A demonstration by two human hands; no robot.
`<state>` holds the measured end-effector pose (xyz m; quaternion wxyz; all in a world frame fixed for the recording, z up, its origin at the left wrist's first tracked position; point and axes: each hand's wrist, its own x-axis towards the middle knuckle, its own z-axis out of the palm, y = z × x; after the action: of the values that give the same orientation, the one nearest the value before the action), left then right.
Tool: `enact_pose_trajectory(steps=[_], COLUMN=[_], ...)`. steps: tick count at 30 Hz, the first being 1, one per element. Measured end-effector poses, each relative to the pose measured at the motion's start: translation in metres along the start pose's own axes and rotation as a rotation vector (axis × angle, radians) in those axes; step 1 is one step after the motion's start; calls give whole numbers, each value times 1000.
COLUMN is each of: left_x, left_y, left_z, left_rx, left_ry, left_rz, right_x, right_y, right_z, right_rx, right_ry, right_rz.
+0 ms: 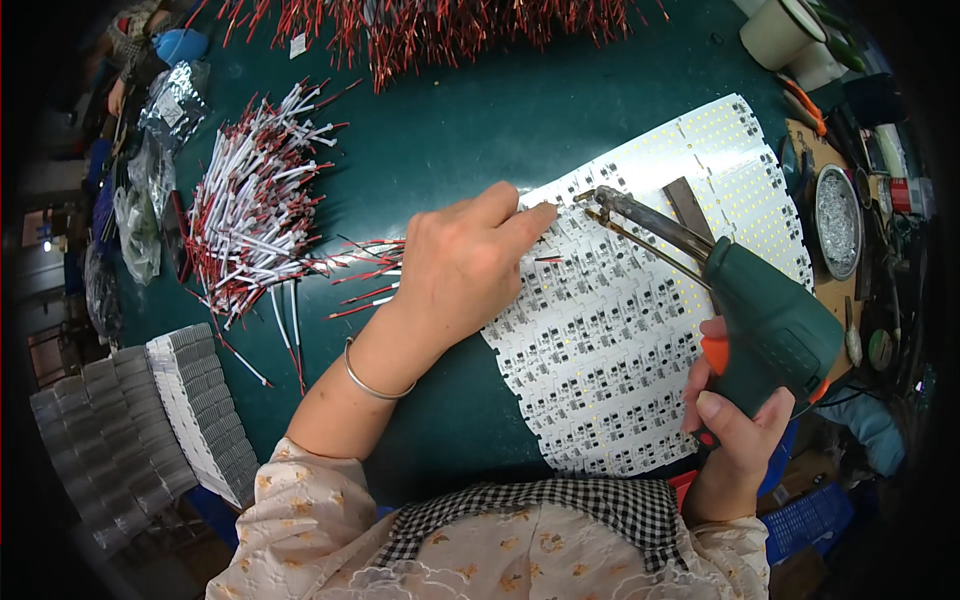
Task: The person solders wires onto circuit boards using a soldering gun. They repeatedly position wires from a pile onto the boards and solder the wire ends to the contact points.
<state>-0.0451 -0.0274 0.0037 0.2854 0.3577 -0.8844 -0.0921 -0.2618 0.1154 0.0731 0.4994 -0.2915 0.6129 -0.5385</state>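
Observation:
My left hand (465,250) rests over the left part of a white LED circuit board sheet (640,385), its fingers closed in a pinch near the upper edge. Thin red, black and white wires (368,285) come out of the hand's left side. Short wire tips (548,259) poke out on its right; what sits right between the fingertips is hidden. In my right hand (740,425) is a green soldering gun (775,325) with an orange trigger. Its metal tip (590,197) points left, just above the board and close to my left fingertips.
A heap of white and red wires (260,195) lies left on the green table (450,120). More red wires (400,40) fill the far edge. Stacked board strips (200,410) stand at lower left. A dark bar (687,208) lies on the sheet; a metal bowl (837,222) sits right.

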Motion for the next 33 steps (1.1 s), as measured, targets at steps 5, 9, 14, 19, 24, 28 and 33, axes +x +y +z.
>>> enact_pose_trajectory(steps=[5, 9, 14, 19, 24, 28, 33], left_x=[2, 0, -3, -4, -5, -6, -6], left_y=[-1, -4, -5, -4, -4, -4, -3], left_z=[-1, 1, 3, 4, 4, 4, 4], left_rx=[24, -5, -58, -66, -72, -61, -56], left_ry=[-38, -28, -11, -2, 2, 3, 1], left_rz=[-6, -9, -7, -19, -11, -7, -10], right_x=[2, 2, 2, 1, 2, 4, 1], right_y=[2, 3, 4, 10, 19, 15, 26], right_z=[-3, -6, -4, -3, -11, -4, -11], right_rx=[-23, -25, -17, 7, -91, -131, -211], right_ry=[-36, -85, -129, -131, -170, -174, -174], right_rz=[23, 25, 39, -25, 86, 52, 5])
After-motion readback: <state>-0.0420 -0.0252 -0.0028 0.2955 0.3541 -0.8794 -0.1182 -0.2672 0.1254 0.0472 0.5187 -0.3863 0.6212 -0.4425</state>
